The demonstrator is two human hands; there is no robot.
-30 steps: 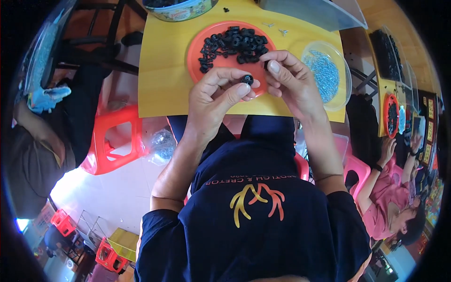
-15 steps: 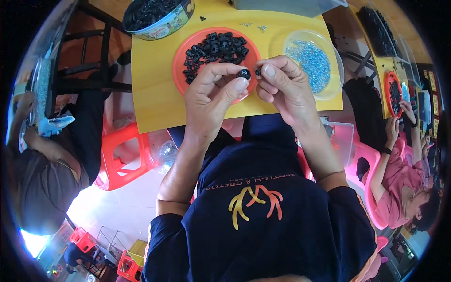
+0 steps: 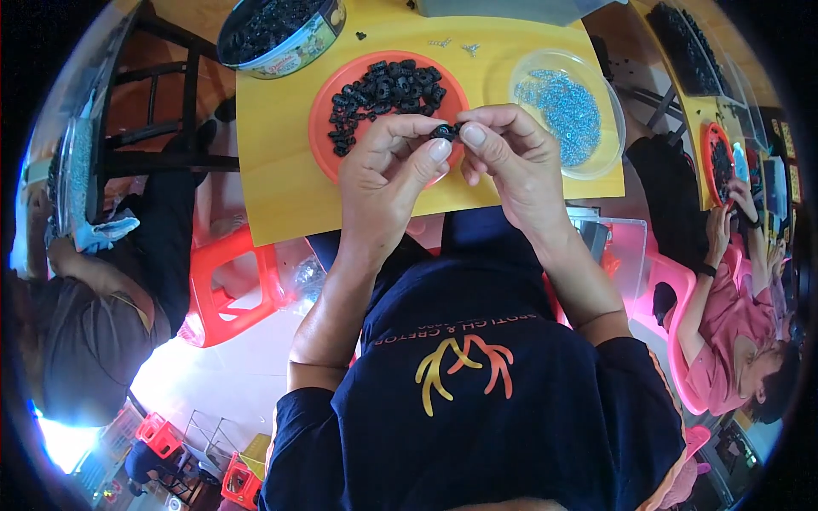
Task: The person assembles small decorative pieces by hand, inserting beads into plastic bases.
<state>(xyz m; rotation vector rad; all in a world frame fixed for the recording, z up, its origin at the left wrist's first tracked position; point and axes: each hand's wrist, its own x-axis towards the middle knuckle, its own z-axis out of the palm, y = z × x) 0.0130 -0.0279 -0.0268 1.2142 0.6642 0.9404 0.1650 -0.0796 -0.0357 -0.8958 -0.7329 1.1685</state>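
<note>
Pinched between the fingertips of both hands, a small black ring (image 3: 443,131) sits just over the near rim of the orange plate (image 3: 324,102). We close our left hand (image 3: 388,175) on it from nine o'clock and our right hand (image 3: 511,162) from three o'clock. At twelve o'clock from the ring, more black rings (image 3: 383,89) lie heaped on the plate. At two o'clock stands a clear bowl (image 3: 609,136) of small blue parts, and at ten o'clock a round tin (image 3: 294,51).

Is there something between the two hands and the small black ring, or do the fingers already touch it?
Nothing visible stands between. The left hand and right hand both pinch the small black ring at their fingertips, above the orange plate of black rings.
</note>
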